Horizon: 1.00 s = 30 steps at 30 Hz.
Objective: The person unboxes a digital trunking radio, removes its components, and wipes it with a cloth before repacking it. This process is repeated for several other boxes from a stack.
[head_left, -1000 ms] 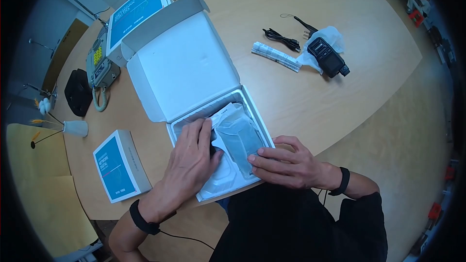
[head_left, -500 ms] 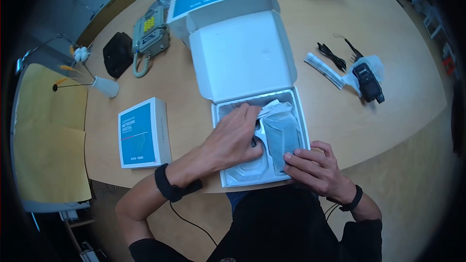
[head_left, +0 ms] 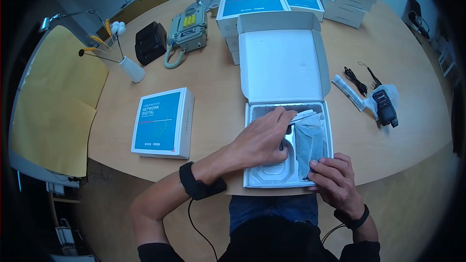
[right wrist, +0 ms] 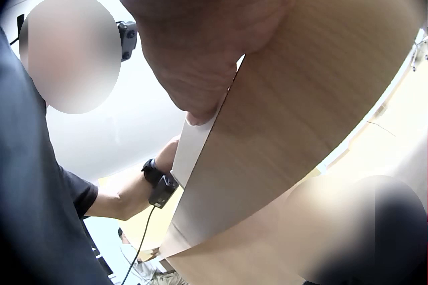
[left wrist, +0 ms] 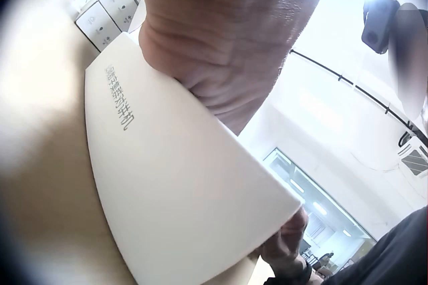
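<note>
In the head view an open white box (head_left: 284, 63) stands at the table's front edge, its lid raised. A moulded plastic tray (head_left: 272, 172) lines it. My left hand (head_left: 259, 138) reaches into the tray's left side, fingers and thumb curled around a black item (head_left: 282, 145) mostly hidden by the hand. Beside it, on the tray's right side, lies a bagged flat packet (head_left: 309, 143) in cloudy plastic. My right hand (head_left: 336, 177) holds the box's front right corner, fingertips over the rim at the packet's lower end.
To the left lies a closed blue-and-white box (head_left: 158, 123). Right of the open box are a handheld radio (head_left: 385, 107) on a plastic bag, a black cable (head_left: 356, 81) and a rolled paper (head_left: 348, 92). A telephone (head_left: 189, 29), a vase (head_left: 132, 69) and stacked boxes (head_left: 252, 5) stand farther back.
The head view has swung left, so the table's things appear farther right. My left hand stays in the tray, its wrist turned; my right hand keeps at the box's corner.
</note>
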Motion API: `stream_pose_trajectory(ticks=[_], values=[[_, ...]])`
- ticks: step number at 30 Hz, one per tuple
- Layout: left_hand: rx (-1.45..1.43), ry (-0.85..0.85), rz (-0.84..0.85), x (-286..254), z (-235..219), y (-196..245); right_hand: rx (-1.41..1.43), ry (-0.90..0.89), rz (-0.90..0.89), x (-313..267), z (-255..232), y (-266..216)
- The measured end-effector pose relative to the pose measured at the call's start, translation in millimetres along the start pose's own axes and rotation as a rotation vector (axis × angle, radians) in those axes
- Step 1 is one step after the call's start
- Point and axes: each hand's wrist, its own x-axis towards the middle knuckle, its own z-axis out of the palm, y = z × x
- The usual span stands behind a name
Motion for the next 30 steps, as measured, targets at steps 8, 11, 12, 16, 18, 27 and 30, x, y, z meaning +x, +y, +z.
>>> stream_pose_trajectory(ticks=[8,11,12,16,18,27,30], values=[[-0.014,0.074,0.045,-3,0,-3,-0.015,0.013,0.008,0,2,-1],[-0.015,0.098,0.039,-3,4,-3,-0.023,0.000,0.012,0,0,-2],[-0.009,0.111,0.036,-3,4,-2,-0.023,-0.005,0.012,0,0,-2],[-0.008,0.185,0.061,-5,4,-2,-0.023,-0.002,0.010,0,1,-1],[-0.016,0.172,0.046,-6,-1,0,-0.019,-0.001,0.010,0,1,-1],[-0.036,0.145,-0.011,-5,-12,7,0.014,0.008,0.012,-3,0,2],[-0.033,0.131,-0.011,-5,-19,9,0.013,0.007,0.010,-4,2,3]])
